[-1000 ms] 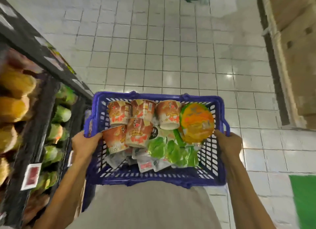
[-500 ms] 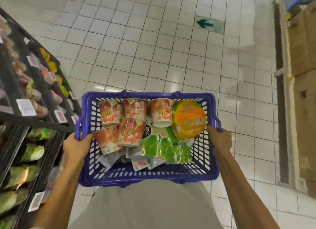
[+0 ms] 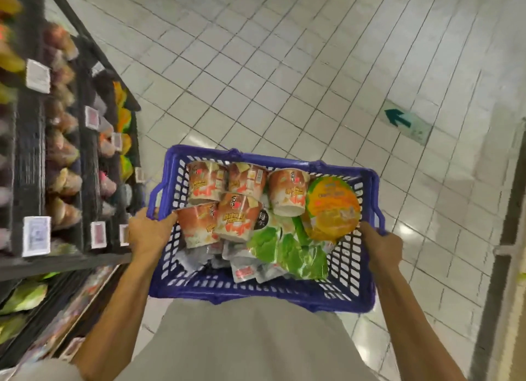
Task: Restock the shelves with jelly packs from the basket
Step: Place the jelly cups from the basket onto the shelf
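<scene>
Floor of pale square tiles with dark grout lines running obliquely, filling the field from 10 to 4 o'clock. Soft glare patches lie at 3 o'clock, and a green arrow on a pale panel, set in the tiles at 2 o'clock, points toward 10 o'clock. Dark tiered shelves occupy 8 to 11 o'clock, their front edges carrying white and red price tags and their tiers holding blurred packaged goods in orange, brown and green. A dark upright strip runs along the edge from 3 to 5 o'clock.
</scene>
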`<state>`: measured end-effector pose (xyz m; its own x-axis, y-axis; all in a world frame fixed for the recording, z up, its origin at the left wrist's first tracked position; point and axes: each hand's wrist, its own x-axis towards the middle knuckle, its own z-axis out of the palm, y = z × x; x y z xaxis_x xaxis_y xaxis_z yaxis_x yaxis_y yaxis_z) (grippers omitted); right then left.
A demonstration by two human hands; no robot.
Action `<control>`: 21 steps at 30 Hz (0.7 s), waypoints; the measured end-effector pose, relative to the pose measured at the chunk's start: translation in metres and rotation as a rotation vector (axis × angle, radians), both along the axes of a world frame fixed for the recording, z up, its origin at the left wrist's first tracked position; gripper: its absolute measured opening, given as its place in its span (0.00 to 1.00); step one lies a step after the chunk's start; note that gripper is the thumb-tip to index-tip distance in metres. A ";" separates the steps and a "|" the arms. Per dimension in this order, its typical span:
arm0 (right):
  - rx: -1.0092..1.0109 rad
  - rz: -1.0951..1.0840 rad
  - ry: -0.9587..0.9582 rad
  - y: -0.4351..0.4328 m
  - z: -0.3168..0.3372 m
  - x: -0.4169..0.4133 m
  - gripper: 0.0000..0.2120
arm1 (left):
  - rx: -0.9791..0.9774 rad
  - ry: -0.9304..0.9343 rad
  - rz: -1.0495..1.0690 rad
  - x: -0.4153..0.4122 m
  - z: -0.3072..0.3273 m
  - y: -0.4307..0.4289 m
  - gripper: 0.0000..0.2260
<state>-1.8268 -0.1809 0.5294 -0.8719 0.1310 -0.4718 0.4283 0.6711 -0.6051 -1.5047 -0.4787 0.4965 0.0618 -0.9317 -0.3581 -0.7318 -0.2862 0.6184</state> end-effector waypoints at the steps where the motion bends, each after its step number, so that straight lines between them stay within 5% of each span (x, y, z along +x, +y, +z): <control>1: 0.003 0.034 0.008 -0.017 0.002 -0.016 0.15 | 0.016 0.016 0.032 -0.010 0.001 -0.010 0.11; 15: 0.063 0.592 0.007 -0.316 -0.016 -0.246 0.15 | 0.117 -0.003 0.589 -0.134 -0.015 -0.094 0.18; 21: 0.054 0.854 0.029 -0.448 -0.006 -0.285 0.16 | 0.065 0.015 0.881 -0.174 0.002 -0.096 0.17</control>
